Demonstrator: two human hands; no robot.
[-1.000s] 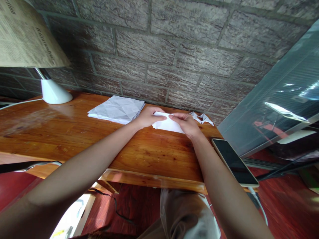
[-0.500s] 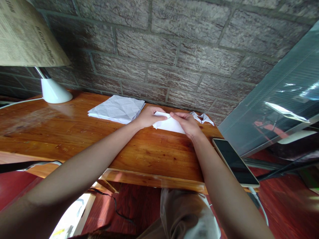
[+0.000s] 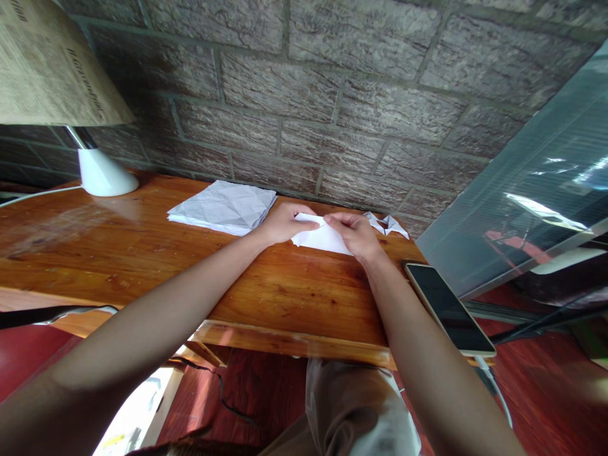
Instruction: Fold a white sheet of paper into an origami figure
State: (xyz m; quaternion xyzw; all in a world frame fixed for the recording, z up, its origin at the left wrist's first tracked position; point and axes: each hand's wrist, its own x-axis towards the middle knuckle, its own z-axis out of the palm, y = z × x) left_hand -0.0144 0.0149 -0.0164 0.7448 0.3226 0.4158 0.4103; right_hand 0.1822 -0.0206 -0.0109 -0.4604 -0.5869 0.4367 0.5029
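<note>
Between my hands is a folded sheet of white paper (image 3: pixel 323 238), low over the wooden table; whether it rests on the wood I cannot tell. My left hand (image 3: pixel 289 223) grips its left upper part, thumb on the near face. At the upper edge, my right hand (image 3: pixel 354 233) pinches the paper with thumb and fingers, close to the left thumb. The fingers behind the paper are hidden. A stack of creased white paper (image 3: pixel 223 206) lies left of my left hand. Just beyond my right hand sit small folded paper pieces (image 3: pixel 392 226).
The wooden table (image 3: pixel 294 297) runs along a grey brick wall (image 3: pixel 313 95). A lamp (image 3: pixel 105 174) with a newsprint shade stands at the left. A phone (image 3: pixel 450 309) with a white cable lies at the right edge, beside a translucent panel (image 3: pixel 513 190).
Almost nothing differs. Both hands keep their hold on the folded paper, and the right fingers have shifted very slightly at its upper edge.
</note>
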